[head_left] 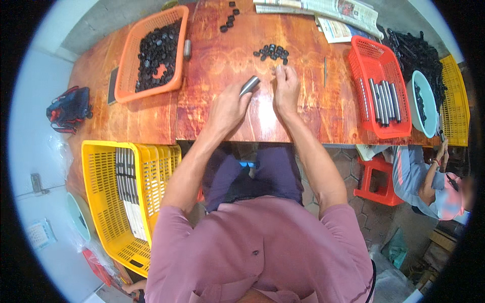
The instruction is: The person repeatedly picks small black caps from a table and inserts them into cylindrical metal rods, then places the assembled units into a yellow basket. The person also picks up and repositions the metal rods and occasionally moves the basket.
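My left hand (227,112) is wrapped round a short silver metal tube (249,86), which tilts away from me and to the right above the wooden table (227,55). To its right is my right hand (287,93), with thumb and fingers drawn together at the tips. Whatever those fingertips hold, if anything, is too small to name. Just beyond them lies a loose cluster of small black caps (273,52).
An orange basket (146,95) of black caps stands left; a red basket (359,91) with several metal tubes and a pale green bowl (417,83) stand right. Newspapers (348,15) lie at the back. A yellow crate (101,171) is near left. Another person (429,187) sits right.
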`<action>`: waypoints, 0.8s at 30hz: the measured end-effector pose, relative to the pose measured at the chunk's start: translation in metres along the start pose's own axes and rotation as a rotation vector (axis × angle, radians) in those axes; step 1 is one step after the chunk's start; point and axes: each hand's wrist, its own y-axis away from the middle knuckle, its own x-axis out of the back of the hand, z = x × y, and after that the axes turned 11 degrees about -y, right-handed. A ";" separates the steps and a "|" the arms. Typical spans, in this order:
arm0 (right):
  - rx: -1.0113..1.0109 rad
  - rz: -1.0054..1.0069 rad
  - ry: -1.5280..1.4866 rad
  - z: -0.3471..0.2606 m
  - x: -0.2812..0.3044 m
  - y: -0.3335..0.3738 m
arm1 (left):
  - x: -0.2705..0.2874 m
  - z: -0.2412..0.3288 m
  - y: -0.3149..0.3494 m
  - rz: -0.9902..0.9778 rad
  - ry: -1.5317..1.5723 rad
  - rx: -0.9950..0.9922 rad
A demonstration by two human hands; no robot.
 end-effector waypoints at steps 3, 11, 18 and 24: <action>0.041 -0.018 0.090 -0.001 0.001 0.001 | 0.014 -0.003 0.001 -0.264 0.931 0.537; 0.006 -0.072 0.072 -0.017 -0.002 0.005 | 0.008 0.003 0.017 -0.278 1.843 0.788; 0.046 -0.099 0.091 -0.010 0.000 0.004 | 0.012 0.017 0.017 -0.293 1.559 0.719; -0.006 -0.112 0.052 -0.011 -0.001 0.005 | 0.008 0.020 0.020 -0.247 1.506 0.733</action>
